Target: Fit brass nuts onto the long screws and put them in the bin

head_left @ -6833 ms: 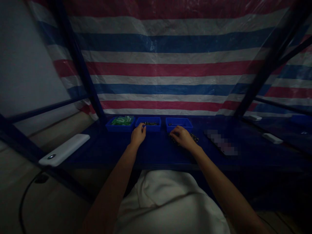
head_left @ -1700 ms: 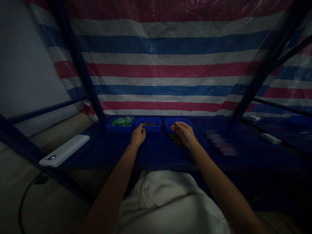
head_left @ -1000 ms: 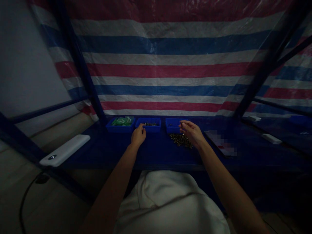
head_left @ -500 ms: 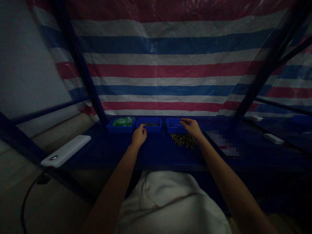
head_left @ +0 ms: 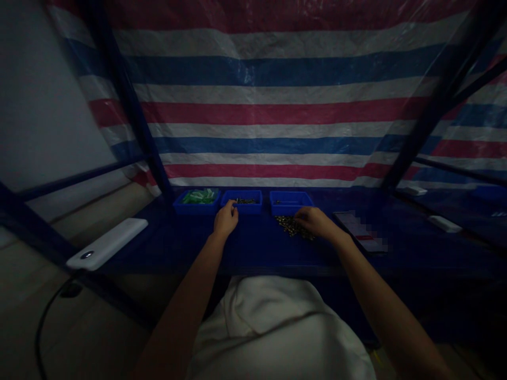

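Right hand (head_left: 315, 221) is low over the pile of small brass-coloured pieces (head_left: 285, 224), fingers bunched and pointing left into its far right part; gap narrow, cannot tell if a piece is pinched. Left hand (head_left: 226, 218) is at the near left corner of the middle blue tray (head_left: 247, 210), fingers curled, thumb close to forefinger; cannot tell whether it holds anything. Pile lies loose on the blue tabletop (head_left: 253, 245), just near of the right blue tray (head_left: 291, 210), which has a small piece at its left side. Middle tray holds small dark metal pieces (head_left: 246, 201). Left blue tray (head_left: 197, 209), just beside the middle one, is filled with green and whitish items (head_left: 199, 197), too dim to identify. Right of the right hand: flat phone-like slab (head_left: 358, 230), screen pixelated. Farther right, two small white blocks, one near (head_left: 444, 224), one far (head_left: 414, 191). Far left end: long white device (head_left: 109, 244), dark cable (head_left: 39, 327) by its near end. Striped sheet (head_left: 253, 113) hangs behind, blue post (head_left: 132, 103) on the left.
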### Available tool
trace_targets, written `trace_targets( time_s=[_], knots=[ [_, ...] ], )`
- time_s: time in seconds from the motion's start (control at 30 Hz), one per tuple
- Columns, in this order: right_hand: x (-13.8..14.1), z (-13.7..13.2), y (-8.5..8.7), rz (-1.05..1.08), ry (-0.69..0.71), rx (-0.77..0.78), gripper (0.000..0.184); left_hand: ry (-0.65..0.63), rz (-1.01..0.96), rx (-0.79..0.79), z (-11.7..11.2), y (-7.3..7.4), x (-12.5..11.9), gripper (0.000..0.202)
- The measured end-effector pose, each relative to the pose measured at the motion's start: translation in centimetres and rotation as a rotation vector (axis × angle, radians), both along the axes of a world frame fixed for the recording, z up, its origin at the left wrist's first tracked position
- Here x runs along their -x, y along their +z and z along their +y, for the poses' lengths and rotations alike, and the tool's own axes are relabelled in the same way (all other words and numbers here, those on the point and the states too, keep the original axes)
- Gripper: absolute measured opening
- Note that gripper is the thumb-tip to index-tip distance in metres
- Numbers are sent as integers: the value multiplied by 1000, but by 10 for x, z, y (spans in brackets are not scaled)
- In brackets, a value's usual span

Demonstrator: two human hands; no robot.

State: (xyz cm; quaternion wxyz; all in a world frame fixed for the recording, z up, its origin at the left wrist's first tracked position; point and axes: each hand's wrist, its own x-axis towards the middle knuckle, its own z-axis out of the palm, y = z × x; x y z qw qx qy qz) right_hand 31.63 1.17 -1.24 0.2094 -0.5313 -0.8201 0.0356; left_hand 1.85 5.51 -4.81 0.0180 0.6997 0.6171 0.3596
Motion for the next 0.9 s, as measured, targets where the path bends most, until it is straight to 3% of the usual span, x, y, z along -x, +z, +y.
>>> trace_targets(
  time_s=[0.4, 0.9],
  knots=[
    [-35, -53, -13, 245, 13, 20, 11, 7, 1, 10, -2, 2, -2, 29],
    [-24, -61, -33, 195, -55, -57, 11, 18, -3, 30, -3, 3, -2, 30]
  ],
)
